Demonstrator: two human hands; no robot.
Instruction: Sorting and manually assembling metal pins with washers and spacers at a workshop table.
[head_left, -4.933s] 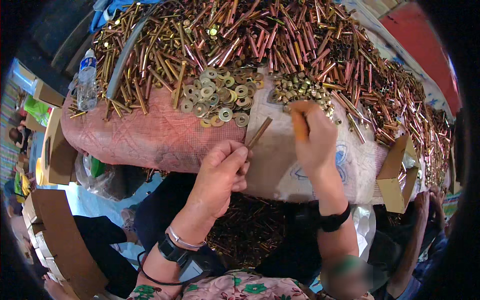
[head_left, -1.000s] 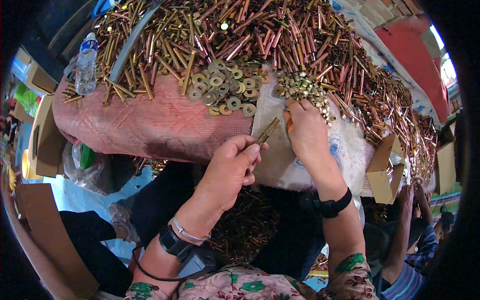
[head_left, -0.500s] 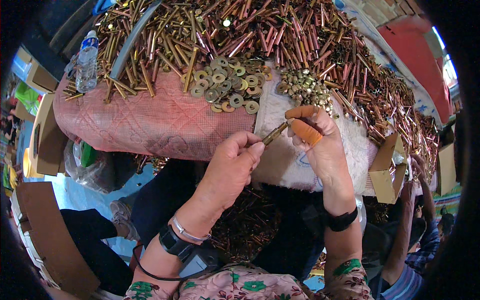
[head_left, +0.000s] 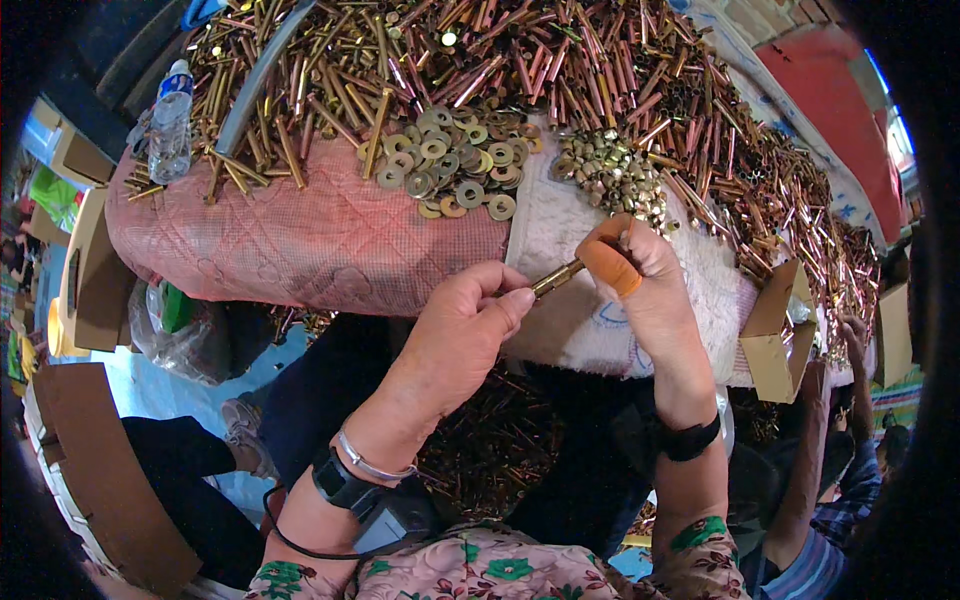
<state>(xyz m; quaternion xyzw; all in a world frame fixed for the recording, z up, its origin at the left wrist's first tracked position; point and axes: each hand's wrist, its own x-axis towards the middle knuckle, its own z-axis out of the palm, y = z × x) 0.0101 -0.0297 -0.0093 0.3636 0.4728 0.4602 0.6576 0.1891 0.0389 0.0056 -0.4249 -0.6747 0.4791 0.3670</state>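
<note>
Though they were apart earlier, both hands (head_left: 455, 330) (head_left: 655, 280) now grip the rod (head_left: 556, 279).

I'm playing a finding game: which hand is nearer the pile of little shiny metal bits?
Right. The right hand is just below the pile of little shiny metal bits in the picture. The left hand is farther off, lower and to the left, holding a metal rod.
</note>
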